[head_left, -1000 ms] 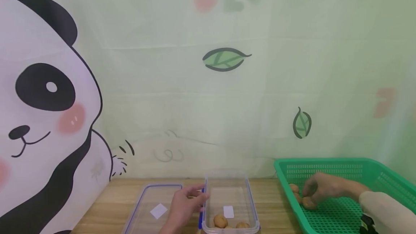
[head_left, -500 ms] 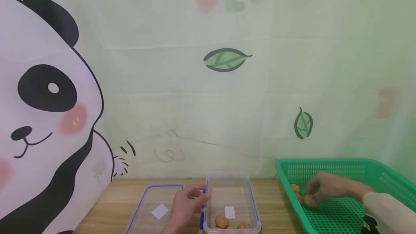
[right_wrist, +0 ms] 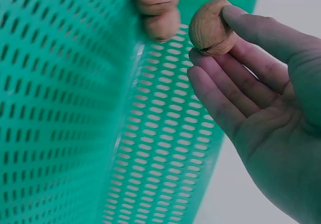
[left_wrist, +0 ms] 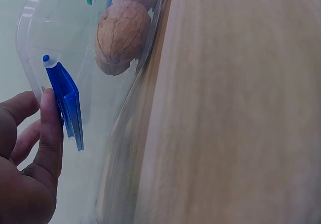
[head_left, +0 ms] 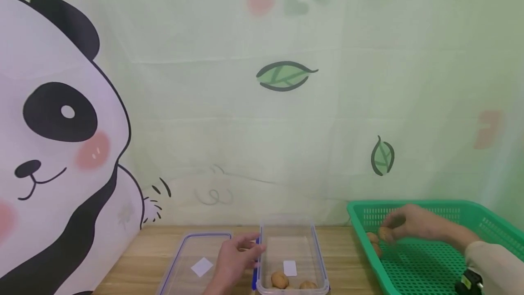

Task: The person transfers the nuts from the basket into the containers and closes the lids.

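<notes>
My right hand [head_left: 417,224] pinches a walnut [right_wrist: 213,28] between thumb and fingertips, above the floor of the green plastic basket [head_left: 362,249]. More walnuts [right_wrist: 158,8] lie along the basket's left wall, close by that hand. At the centre of the table stands a clear plastic box [head_left: 317,249] without its lid. My left hand [head_left: 237,256] holds the box's left rim, thumb and fingers on either side of it beside a blue latch [left_wrist: 69,101]. Inside the box, walnuts [left_wrist: 123,35] rest at the near end, near a white paper label [head_left: 289,267].
A clear lid [head_left: 176,265] with a blue seal and a white label [head_left: 202,267] lies on the wooden table [head_left: 131,258], left of the box. Behind the table hangs a pale green cloth [head_left: 196,104] printed with a panda and leaves.
My right hand has lifted a walnut from the group at the basket's left side and raised it slightly. The left hand stays at the box rim.
</notes>
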Demonstrator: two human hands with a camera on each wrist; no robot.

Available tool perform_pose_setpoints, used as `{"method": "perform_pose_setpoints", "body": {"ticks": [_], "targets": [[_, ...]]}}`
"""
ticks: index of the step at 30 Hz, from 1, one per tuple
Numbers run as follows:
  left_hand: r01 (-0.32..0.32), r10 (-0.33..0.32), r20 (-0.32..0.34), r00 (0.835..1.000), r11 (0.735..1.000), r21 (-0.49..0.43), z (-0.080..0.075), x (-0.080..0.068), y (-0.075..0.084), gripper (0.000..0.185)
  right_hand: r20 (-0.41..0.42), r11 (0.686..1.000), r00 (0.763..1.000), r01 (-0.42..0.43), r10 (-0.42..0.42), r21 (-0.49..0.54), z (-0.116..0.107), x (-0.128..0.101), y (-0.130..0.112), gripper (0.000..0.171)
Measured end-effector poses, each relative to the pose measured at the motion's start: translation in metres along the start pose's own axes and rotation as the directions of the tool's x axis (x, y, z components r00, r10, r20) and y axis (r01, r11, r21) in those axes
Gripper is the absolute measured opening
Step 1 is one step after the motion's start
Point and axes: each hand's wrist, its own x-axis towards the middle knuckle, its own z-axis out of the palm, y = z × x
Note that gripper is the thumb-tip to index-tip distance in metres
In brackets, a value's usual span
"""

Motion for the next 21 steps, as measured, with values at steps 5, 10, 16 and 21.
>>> {"method": "perform_pose_setpoints", "body": {"ticks": [5,10,16,21], "targets": [[-0.003,0.003,0.001,1.000,1.000,-0.008,0.000,0.000,-0.001,0.044,-0.069,0.999,0.997,0.044,-0.045,-0.022,-0.005,0.000,-0.014,0.028],[0.002,-0.002,-0.003,1.000,1.000,-0.006,0.001,0.000,0.000,0.043,-0.137,0.998,0.989,0.049,-0.054,-0.042,-0.007,0.000,-0.029,0.029],[0.011,-0.011,-0.007,1.000,1.000,0.005,0.001,0.001,0.000,0.043,-0.230,0.993,0.971,0.042,-0.066,-0.108,-0.009,0.001,-0.051,0.031],[0.012,-0.012,-0.012,1.000,1.000,0.008,0.001,0.001,0.001,0.043,-0.301,0.990,0.950,0.044,-0.084,-0.136,-0.012,0.002,-0.070,0.034]]}}
